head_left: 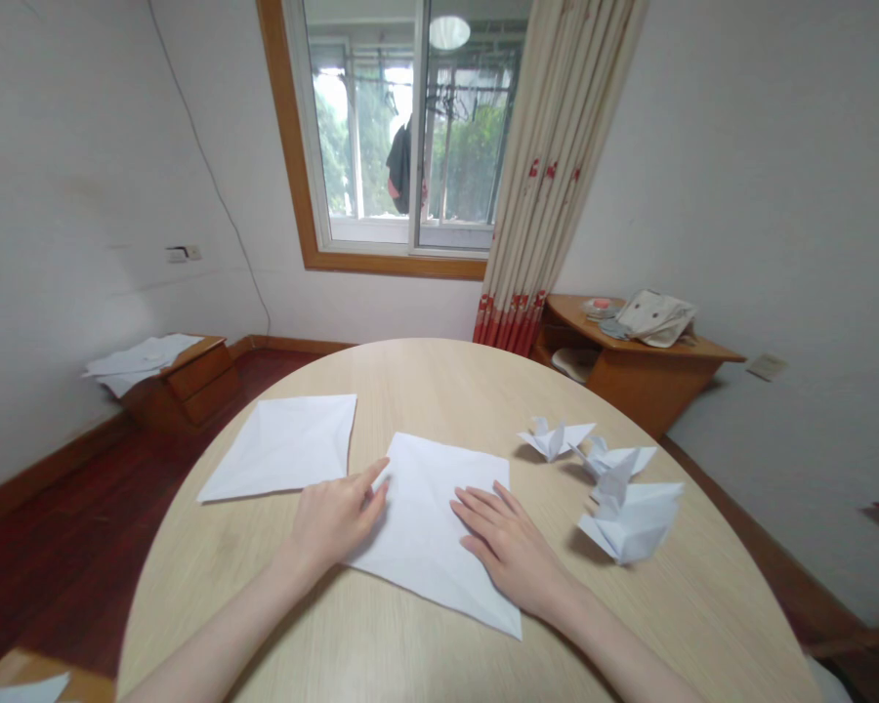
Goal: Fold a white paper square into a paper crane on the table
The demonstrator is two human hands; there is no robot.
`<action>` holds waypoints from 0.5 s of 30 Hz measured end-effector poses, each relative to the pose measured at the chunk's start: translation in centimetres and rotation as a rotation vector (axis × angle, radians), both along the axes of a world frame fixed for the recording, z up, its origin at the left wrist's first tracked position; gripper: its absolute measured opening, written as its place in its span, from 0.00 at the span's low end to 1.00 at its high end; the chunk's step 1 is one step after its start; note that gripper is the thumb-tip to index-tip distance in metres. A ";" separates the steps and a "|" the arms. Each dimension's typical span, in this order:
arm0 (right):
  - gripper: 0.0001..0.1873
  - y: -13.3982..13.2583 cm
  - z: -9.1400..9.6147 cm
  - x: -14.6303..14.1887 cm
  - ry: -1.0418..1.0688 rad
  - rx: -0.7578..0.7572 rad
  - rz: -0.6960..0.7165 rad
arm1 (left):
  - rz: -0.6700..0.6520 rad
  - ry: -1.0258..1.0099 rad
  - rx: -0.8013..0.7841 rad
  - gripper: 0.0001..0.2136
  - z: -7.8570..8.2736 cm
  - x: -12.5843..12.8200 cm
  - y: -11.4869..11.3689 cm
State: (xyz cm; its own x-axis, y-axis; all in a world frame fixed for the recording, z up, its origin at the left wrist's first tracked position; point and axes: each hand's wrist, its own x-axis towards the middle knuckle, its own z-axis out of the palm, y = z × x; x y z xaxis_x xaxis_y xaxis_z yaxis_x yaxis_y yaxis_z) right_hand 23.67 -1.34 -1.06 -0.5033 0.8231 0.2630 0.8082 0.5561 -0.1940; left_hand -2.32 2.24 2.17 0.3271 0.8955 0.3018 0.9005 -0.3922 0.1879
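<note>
A white sheet of paper [432, 517] lies flat and slightly turned on the round table, with faint creases. My right hand [509, 547] rests on its right part, fingers spread and pressed flat. At the sheet's left edge is my left hand [344, 513], its index finger stretched out and thumb apart; the other fingers are partly hidden. Nothing shows between its finger and thumb. Beyond my left hand lies another white paper sheet [285, 439], also faintly creased. To the right stand several folded paper birds [626, 517], close together.
The round wooden table [227, 586] fills the foreground. Behind it are a window [410, 127] and a long curtain [557, 146]. A wooden corner cabinet [637, 376] with a bag [655, 317] stands back right. Papers [143, 356] cover a low wooden cabinet [201, 381] at left.
</note>
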 end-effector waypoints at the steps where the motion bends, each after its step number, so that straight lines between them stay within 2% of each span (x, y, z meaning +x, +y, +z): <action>1: 0.20 0.0 0.2 0.1 -0.003 -0.018 0.011 | -0.003 0.010 0.006 0.17 0.0 0.0 0.0; 6: 0.21 -0.2 1.2 0.3 0.024 -0.058 0.068 | -0.164 -0.049 0.131 0.14 -0.6 -0.3 0.5; 9: 0.21 -0.4 1.7 0.4 0.042 -0.075 0.088 | -0.254 -0.046 0.214 0.15 -1.4 -0.3 1.0; 15: 0.19 -0.5 2.1 0.3 0.081 -0.101 0.122 | -0.274 -0.039 0.117 0.26 -2.2 -0.4 1.4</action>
